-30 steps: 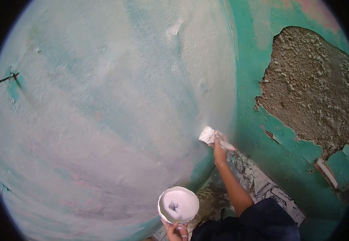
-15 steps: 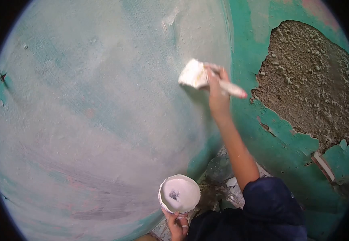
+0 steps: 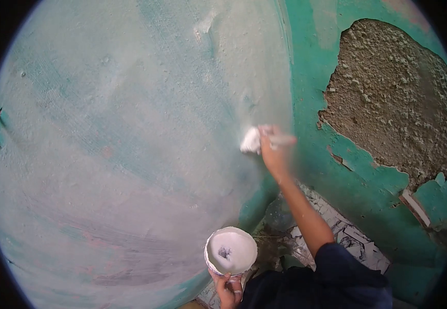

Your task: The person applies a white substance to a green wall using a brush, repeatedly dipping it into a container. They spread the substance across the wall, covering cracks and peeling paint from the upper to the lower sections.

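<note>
Someone's right hand (image 3: 274, 148) is gripping a blurry brush (image 3: 252, 140) by its handle, seemingly so the white end is facing the wall (image 3: 146, 139) on the hand's left. Below it, the left hand (image 3: 227, 289) is pinching a tub (image 3: 211, 252) by its near side, probably holding it open side up so the white paint (image 3: 240, 252) inside isn't spilling.

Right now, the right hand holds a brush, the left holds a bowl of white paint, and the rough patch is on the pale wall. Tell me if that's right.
No: the head view shows the rough patch on the green wall, not the pale wall. The right hand holds a brush and the left hand a bowl of white paint.
</note>
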Demonstrator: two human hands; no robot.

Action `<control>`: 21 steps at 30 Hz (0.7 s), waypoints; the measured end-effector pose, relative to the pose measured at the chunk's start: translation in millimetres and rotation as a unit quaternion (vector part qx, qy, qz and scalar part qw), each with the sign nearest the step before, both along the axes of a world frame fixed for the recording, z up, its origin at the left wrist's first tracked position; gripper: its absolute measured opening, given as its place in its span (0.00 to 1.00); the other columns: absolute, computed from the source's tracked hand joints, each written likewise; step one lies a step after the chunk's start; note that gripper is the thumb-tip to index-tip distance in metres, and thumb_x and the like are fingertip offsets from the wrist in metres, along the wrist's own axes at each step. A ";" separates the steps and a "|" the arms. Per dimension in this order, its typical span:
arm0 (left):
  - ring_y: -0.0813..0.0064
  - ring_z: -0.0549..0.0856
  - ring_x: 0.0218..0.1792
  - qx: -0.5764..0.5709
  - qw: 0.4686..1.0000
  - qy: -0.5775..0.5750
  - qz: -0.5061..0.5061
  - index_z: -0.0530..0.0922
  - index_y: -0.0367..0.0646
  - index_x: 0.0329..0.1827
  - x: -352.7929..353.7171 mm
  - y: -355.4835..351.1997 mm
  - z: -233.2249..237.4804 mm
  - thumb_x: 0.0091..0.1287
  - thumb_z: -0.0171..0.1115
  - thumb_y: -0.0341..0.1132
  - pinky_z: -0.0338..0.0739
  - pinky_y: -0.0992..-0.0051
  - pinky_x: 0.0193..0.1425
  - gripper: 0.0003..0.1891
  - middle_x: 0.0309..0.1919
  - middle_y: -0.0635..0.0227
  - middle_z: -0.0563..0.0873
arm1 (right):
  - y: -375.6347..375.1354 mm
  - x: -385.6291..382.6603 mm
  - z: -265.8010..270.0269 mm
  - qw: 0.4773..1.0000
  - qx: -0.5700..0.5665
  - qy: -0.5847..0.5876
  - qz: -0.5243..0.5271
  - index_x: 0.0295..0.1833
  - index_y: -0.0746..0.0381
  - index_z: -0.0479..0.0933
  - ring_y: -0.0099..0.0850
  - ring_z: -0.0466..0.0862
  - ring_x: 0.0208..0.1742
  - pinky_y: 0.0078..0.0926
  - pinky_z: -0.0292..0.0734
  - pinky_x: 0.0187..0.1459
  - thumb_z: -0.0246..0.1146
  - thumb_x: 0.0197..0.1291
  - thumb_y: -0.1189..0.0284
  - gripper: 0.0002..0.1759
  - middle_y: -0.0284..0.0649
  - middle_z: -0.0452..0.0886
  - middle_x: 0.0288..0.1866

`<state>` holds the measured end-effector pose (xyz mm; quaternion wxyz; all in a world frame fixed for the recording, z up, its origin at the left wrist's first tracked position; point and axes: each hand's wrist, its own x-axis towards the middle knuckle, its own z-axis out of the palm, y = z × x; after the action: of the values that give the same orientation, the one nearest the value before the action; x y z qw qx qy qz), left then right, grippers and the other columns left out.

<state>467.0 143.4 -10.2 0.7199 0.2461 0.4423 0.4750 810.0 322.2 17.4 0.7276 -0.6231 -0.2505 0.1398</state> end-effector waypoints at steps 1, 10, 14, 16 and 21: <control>0.53 0.70 0.69 0.007 1.000 0.000 0.000 0.54 0.55 0.77 0.8 -0.2 -0.3 0.56 0.57 0.32 0.72 0.47 0.66 0.41 0.72 0.58 0.65 | -2.0 1.9 39.1 0.999 0.052 -0.001 0.015 0.48 0.63 0.78 0.24 0.84 0.39 0.26 0.80 0.39 0.61 0.67 0.71 0.09 0.37 0.84 0.39; 0.53 0.70 0.69 0.016 1.000 0.007 0.000 0.54 0.54 0.77 9.5 -4.3 6.0 0.56 0.57 0.33 0.72 0.47 0.66 0.41 0.71 0.59 0.66 | 13.5 30.6 82.4 0.943 0.294 0.091 0.128 0.64 0.59 0.69 0.25 0.80 0.52 0.23 0.79 0.48 0.57 0.71 0.68 0.19 0.36 0.81 0.47; 0.54 0.71 0.68 0.014 1.000 0.012 -0.003 0.55 0.54 0.77 5.7 -2.3 -0.5 0.56 0.57 0.32 0.72 0.48 0.65 0.41 0.70 0.58 0.66 | 6.0 -1.4 -59.9 0.955 0.225 0.171 0.089 0.67 0.59 0.66 0.30 0.81 0.55 0.26 0.82 0.47 0.57 0.72 0.65 0.22 0.40 0.78 0.59; 0.54 0.71 0.68 0.021 1.000 0.007 -0.004 0.55 0.54 0.77 8.7 -1.1 -1.2 0.57 0.57 0.32 0.73 0.49 0.65 0.41 0.70 0.58 0.66 | -5.3 -24.4 -124.8 0.961 0.168 0.212 0.065 0.66 0.60 0.66 0.31 0.81 0.56 0.23 0.82 0.42 0.57 0.72 0.65 0.21 0.40 0.77 0.62; 0.54 0.71 0.68 0.003 1.000 0.002 0.000 0.55 0.54 0.77 5.1 -4.0 -5.1 0.57 0.57 0.32 0.73 0.50 0.66 0.40 0.70 0.58 0.67 | -14.4 -27.6 -172.5 0.985 -0.060 0.157 0.030 0.56 0.64 0.72 0.30 0.87 0.36 0.24 0.81 0.35 0.62 0.67 0.71 0.15 0.43 0.85 0.38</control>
<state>472.1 139.4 -15.2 0.7182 0.2495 0.4420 0.4761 782.4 307.8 -155.1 0.7149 -0.6280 -0.1428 0.2724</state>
